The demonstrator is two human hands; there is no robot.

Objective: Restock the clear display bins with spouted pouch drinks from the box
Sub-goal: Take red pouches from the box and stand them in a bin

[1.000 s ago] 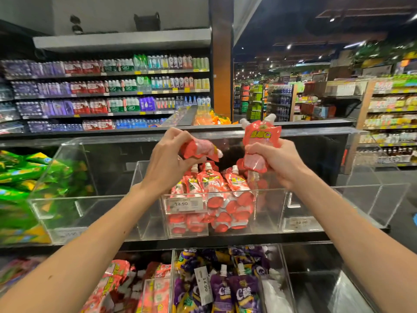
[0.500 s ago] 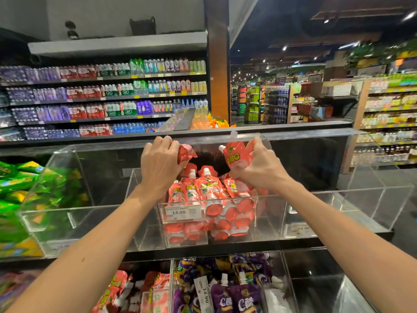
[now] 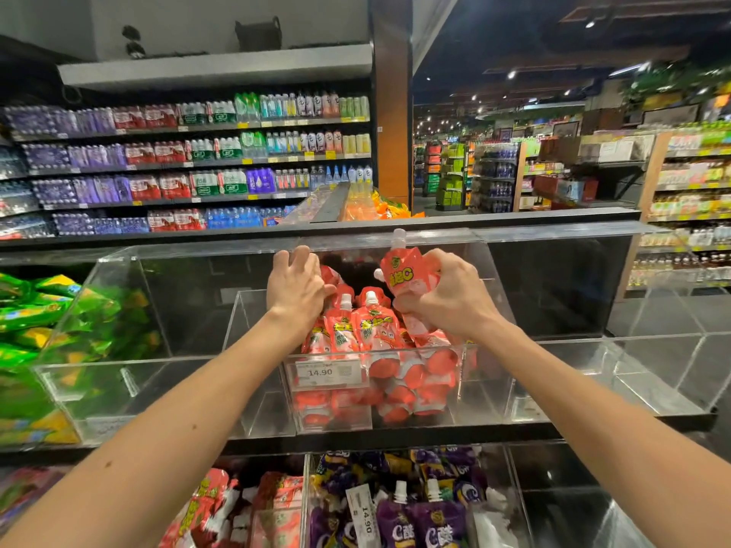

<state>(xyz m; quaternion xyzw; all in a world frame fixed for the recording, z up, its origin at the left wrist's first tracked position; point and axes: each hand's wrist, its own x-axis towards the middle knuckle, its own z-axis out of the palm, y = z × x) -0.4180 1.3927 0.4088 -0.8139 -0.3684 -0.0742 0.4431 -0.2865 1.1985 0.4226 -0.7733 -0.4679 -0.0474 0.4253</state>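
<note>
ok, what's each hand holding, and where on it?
Right hand grips a red pouch by its lower half, spout up. Left hand covers another pouch; grip hidden.

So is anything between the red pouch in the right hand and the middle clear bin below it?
Nothing visible. The right hand holds the red pouch over the open-topped middle bin; only stocked pouches lie beneath. The left hand sits to the left, off that path.

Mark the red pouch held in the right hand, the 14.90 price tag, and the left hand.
red pouch [image 3: 407, 275]: head view, on its printed front below the spout.
price tag [image 3: 320, 372]: head view, on the printed 14.90.
left hand [image 3: 296, 288]: head view, on the back of the hand.
</note>
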